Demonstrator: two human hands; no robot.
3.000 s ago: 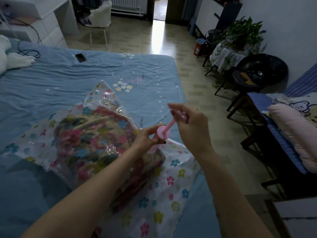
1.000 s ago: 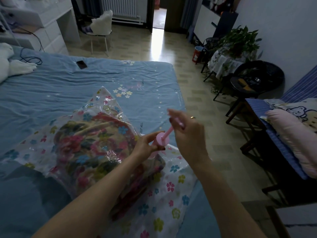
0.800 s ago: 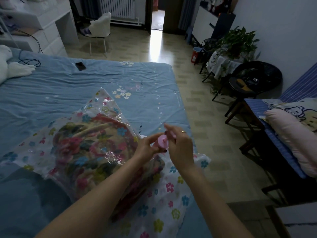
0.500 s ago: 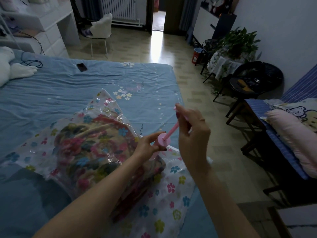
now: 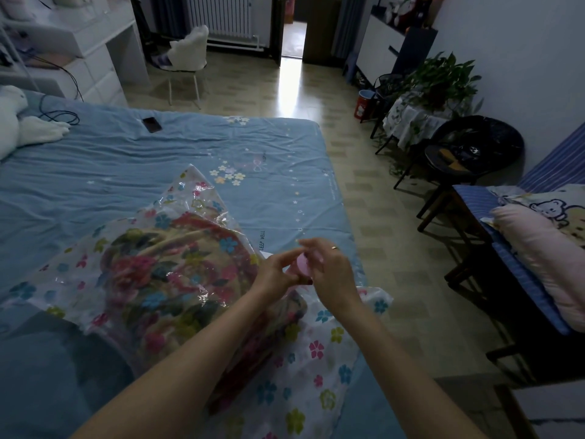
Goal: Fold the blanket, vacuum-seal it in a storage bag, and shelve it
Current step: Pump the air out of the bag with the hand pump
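1. Two bare forearms reach in from the near edge, and two hands meet over the near right part of the bed [image 5: 95, 185].
2. The left hand [image 5: 273, 275] curls its fingers round the body of one pink hand pump [image 5: 303, 264], gripping it from the left.
3. The right hand [image 5: 330, 274], with one ring on a finger, closes over the pump's top from the right; its fingers are curled on the pump, and whatever handle lies under them is hidden.
4. The pump's round pink end faces the camera and slightly up; its long axis appears to run down and away toward the bag beneath, though the hands cover most of it.
5. One clear storage bag [image 5: 316, 369] printed with small flowers lies flat on the bed under both arms, its long axis running from far left to near right, its near right end hanging past the bed's right edge.
6. Inside it sits one folded blanket [image 5: 164, 280] with a large floral pattern, filling the bag's left and middle part; the forearms cross in front of its near right edge.
7. Farther on the blue sheet lie one dark phone [image 5: 152, 124], one black cable [image 5: 60, 117] and part of one white plush toy [image 5: 19, 128] at the far left.
8. Beyond the bed stand one white chair [image 5: 186, 55], one radiator [image 5: 221, 15] and an open doorway [image 5: 292, 30].
9. At the right are one potted plant [image 5: 440, 80], one round black chair [image 5: 474, 150], and one pink pillow [image 5: 544, 248].
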